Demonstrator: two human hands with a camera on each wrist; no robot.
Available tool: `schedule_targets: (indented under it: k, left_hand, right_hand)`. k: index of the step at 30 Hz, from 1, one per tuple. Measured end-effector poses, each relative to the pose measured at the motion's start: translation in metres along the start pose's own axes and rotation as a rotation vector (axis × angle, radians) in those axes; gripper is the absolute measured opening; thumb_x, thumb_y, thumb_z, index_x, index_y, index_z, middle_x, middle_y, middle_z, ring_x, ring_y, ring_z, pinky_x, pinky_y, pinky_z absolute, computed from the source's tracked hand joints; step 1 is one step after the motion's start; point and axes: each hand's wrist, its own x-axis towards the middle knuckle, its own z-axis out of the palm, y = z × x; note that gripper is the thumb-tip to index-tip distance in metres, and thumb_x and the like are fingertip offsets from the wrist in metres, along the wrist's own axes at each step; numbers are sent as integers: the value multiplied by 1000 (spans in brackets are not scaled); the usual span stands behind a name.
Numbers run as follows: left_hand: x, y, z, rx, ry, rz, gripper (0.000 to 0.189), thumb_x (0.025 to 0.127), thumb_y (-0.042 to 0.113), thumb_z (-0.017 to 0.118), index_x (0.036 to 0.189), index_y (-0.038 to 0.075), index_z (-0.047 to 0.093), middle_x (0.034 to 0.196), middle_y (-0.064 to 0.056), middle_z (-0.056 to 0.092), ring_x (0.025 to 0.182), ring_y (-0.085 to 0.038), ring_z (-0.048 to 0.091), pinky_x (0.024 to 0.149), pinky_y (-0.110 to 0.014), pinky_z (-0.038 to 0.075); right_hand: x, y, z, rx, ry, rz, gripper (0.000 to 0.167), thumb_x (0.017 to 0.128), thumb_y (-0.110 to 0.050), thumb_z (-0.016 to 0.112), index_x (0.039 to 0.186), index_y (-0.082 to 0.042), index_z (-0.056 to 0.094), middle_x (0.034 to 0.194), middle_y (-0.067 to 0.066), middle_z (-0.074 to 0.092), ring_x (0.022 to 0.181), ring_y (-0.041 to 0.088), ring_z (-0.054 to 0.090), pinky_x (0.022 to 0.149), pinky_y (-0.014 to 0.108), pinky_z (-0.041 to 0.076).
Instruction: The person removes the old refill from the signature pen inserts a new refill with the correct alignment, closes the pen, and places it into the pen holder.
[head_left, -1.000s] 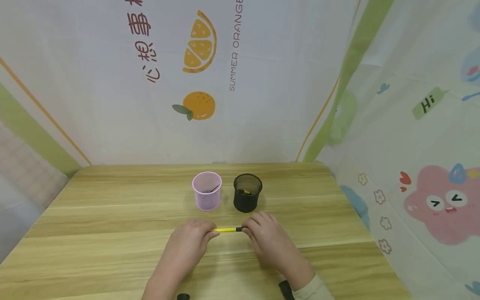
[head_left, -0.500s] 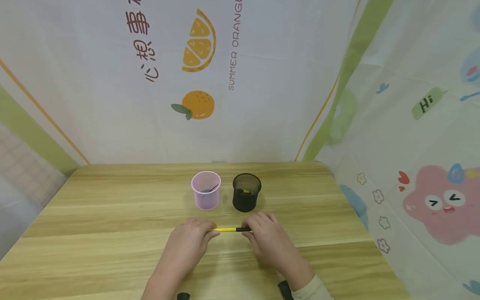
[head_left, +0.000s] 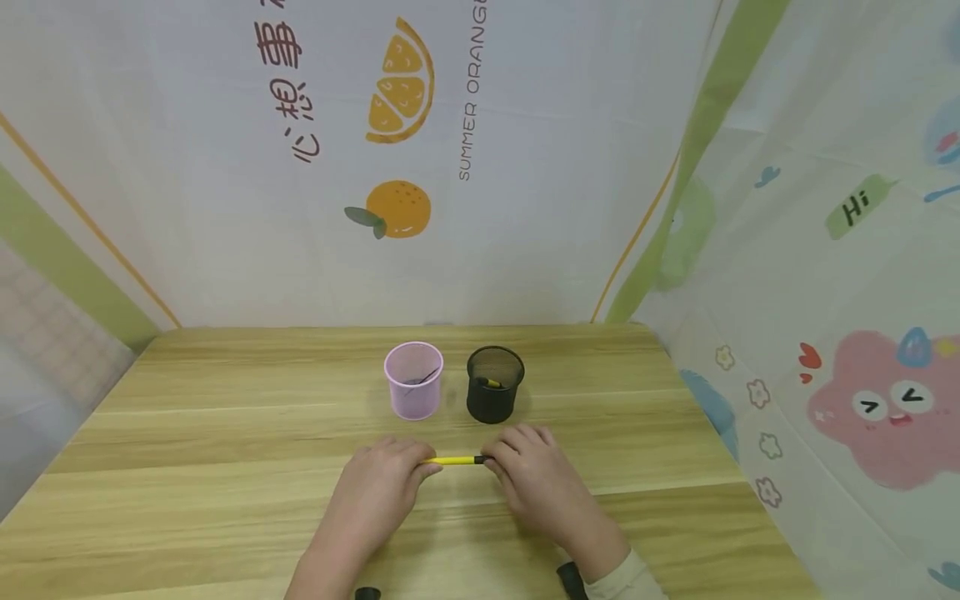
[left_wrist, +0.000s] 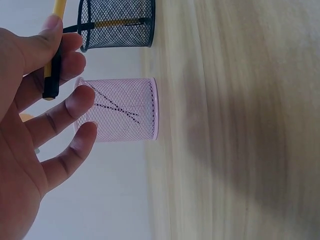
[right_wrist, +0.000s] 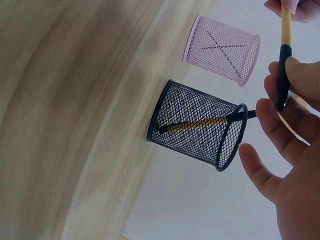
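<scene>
A yellow pen with black ends (head_left: 457, 460) lies level between the two hands, in front of two mesh cups. My left hand (head_left: 382, 479) pinches its left end between thumb and forefinger; in the left wrist view the black tip (left_wrist: 52, 85) pokes out below the thumb while the other fingers are spread. On the other end, my right hand (head_left: 536, 479) holds the black part (right_wrist: 284, 75) between thumb and fingers. Behind the right hand stands a black mesh cup (head_left: 491, 406) with a yellow-and-black pen (right_wrist: 200, 124) leaning in it.
Left of the black cup stands a pink mesh cup (head_left: 415, 402) holding two thin dark sticks that cross. Both cups are upright on the wooden table (head_left: 225, 467). Printed cloth (head_left: 540, 208) hangs behind the table and along its right side.
Half a second ago the right fingers were parted a little and more of the pen's black end showed; now they cover more of it. The left hand keeps its pinch, and the cups stay put.
</scene>
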Motion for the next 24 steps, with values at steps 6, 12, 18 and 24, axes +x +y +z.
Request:
schedule_targets:
  k: [6, 12, 18, 24]
  left_hand:
    - [-1, -1, 0, 4, -26, -17, 11, 95, 31, 78, 97, 20, 79, 100, 7, 81, 94, -16, 73, 80, -43, 59]
    - [-1, -1, 0, 2, -44, -29, 12, 96, 32, 77, 98, 20, 79, 101, 7, 81, 95, -16, 73, 82, -44, 59]
    - [1, -1, 1, 12, -49, -16, 15, 99, 32, 75, 106, 20, 78, 104, 6, 81, 98, -18, 74, 82, -45, 60]
    - [4, 0, 1, 11, -58, -2, 24, 96, 30, 80, 114, 19, 68, 102, 2, 78, 99, -22, 75, 80, -46, 58]
  right_hand:
    - [1, -1, 1, 0, -11, 14, 8, 98, -23, 77, 102, -21, 71, 102, -9, 68, 101, 14, 66, 95, 41, 56]
    - [1, -2, 2, 24, -28, 37, 12, 97, -22, 79, 103, -21, 69, 103, -10, 67, 101, 12, 66, 97, 41, 55]
    - [2, -1, 2, 20, -46, 54, 14, 96, -22, 80, 103, -21, 68, 101, -11, 68, 100, 11, 67, 99, 41, 54]
    - [3, 1, 1, 9, -61, 59, 14, 96, -22, 80, 107, -21, 72, 105, -10, 72, 102, 12, 69, 99, 42, 55]
